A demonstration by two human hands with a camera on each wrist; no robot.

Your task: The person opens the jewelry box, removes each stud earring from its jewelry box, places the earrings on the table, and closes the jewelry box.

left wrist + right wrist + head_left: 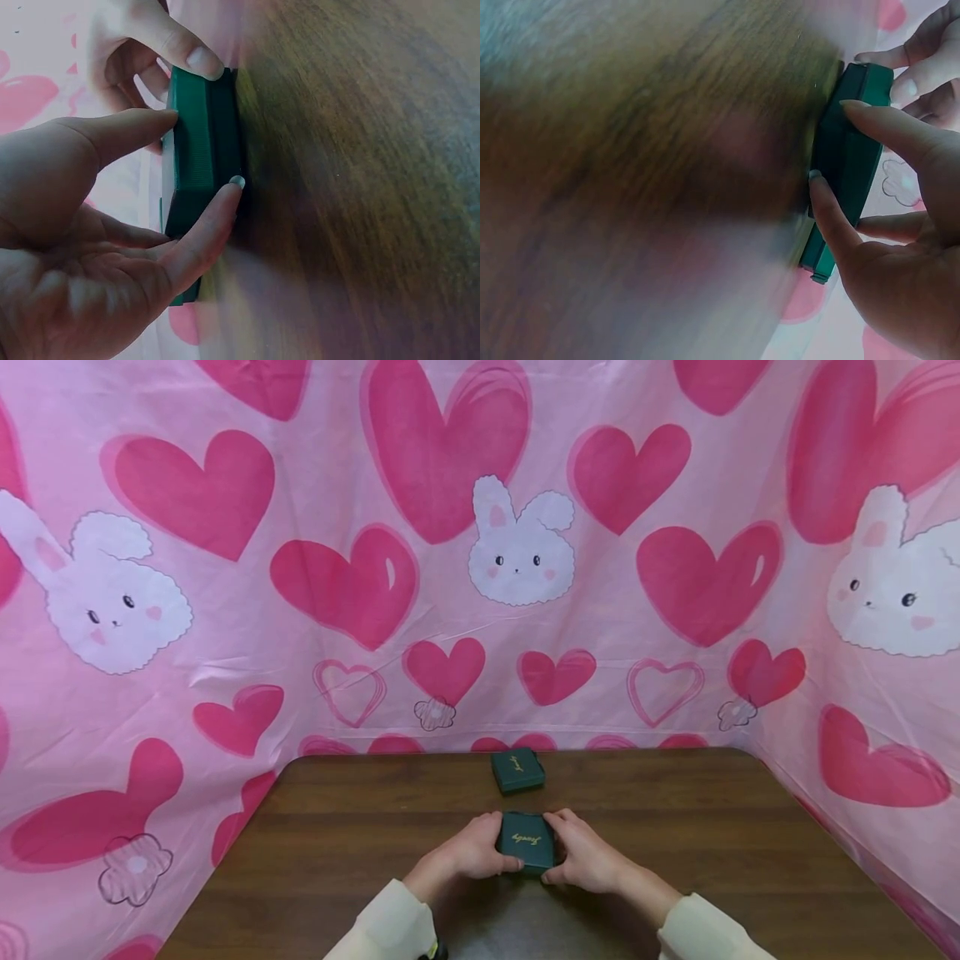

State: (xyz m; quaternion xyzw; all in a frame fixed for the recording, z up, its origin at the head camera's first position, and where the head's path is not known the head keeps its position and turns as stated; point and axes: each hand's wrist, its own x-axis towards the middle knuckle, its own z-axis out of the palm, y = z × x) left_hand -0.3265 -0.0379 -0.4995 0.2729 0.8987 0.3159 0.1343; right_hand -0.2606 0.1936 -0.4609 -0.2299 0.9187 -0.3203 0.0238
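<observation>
A small dark green jewelry box (528, 837) with gold script on its lid is held between both hands near the middle of the wooden table. The left hand (477, 846) grips its left side, thumb at the near corner and fingers along the side. From the opposite side the right hand (587, 855) grips it in the same way. In the left wrist view the box (196, 150) has a ribbed-looking side and lies right at the tabletop. Its lower edge also runs along the wood in the right wrist view, where the box (849, 154) looks closed.
Behind it, near the table's far edge, stands a second green box (517, 770) with similar gold lettering. The brown wooden table (360, 827) is enclosed at the back and sides by a pink cloth (330, 510) printed with hearts and rabbits.
</observation>
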